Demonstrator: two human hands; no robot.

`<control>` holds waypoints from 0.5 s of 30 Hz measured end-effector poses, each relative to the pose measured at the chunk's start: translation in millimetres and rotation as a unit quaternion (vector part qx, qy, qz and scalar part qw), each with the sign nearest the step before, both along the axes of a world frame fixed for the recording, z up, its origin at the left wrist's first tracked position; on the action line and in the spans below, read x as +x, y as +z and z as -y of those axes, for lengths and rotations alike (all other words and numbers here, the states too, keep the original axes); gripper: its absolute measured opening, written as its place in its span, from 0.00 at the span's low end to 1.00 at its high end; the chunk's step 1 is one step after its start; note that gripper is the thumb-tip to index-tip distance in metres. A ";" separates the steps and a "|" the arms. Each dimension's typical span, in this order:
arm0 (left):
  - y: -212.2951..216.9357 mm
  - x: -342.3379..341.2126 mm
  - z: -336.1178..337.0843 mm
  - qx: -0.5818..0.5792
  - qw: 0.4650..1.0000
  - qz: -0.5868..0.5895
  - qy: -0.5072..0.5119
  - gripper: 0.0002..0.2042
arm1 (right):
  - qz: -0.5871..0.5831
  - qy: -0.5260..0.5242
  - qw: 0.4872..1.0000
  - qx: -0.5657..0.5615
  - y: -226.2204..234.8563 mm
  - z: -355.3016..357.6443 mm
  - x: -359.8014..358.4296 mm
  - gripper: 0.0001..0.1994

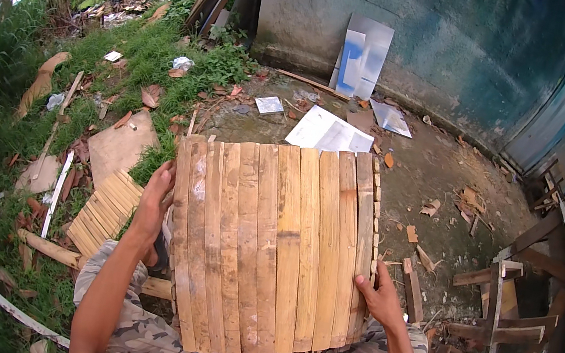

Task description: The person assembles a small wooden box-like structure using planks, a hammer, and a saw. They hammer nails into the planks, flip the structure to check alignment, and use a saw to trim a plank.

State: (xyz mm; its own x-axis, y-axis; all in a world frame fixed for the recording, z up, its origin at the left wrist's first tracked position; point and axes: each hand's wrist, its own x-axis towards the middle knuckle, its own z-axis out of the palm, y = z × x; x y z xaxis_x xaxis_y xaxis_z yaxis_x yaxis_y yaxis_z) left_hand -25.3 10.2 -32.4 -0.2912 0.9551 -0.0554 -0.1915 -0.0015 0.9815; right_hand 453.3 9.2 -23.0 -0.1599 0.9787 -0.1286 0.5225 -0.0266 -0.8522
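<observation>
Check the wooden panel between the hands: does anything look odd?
Yes: the wooden panel has a dark mark midway along one middle slat and a pale patch near its upper left, both unlike the surrounding wood.

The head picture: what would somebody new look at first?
Probably the big yellow-brown panel of wood-like slats, front and centre, held at its sides by the left hand and right hand. Farther back, flat blue-and-white pieces stand against the weathered blue-green wall.

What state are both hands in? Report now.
Left hand: holding the slatted wooden panel by its left edge.
Right hand: holding the panel's right edge.
</observation>
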 end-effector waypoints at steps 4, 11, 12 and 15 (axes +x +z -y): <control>4.6 -2.2 -30.3 0.069 0.991 0.102 -0.057 0.37 | -0.027 0.009 0.990 -0.137 15.6 25.3 17.8 0.36; 10.3 12.3 -25.6 0.087 0.987 0.122 -0.065 0.30 | -0.008 0.092 0.973 -0.212 40.9 -9.1 41.3 0.42; 10.0 13.8 -27.8 0.081 0.984 0.144 -0.060 0.30 | -0.038 0.065 0.981 -0.179 42.2 -22.0 39.0 0.44; 6.5 17.0 -35.2 0.103 0.975 0.188 -0.057 0.30 | -0.174 -0.008 0.977 -0.125 36.5 -73.5 15.9 0.46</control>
State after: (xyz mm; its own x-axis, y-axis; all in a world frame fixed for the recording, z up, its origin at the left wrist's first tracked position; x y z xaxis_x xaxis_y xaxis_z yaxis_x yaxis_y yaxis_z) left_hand -8.3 45.4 -25.9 -0.1786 0.9821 0.0591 -0.5478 -0.1491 0.8232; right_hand 469.2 82.7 13.5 -0.2211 0.9263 -0.3050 0.1994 -0.2632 -0.9439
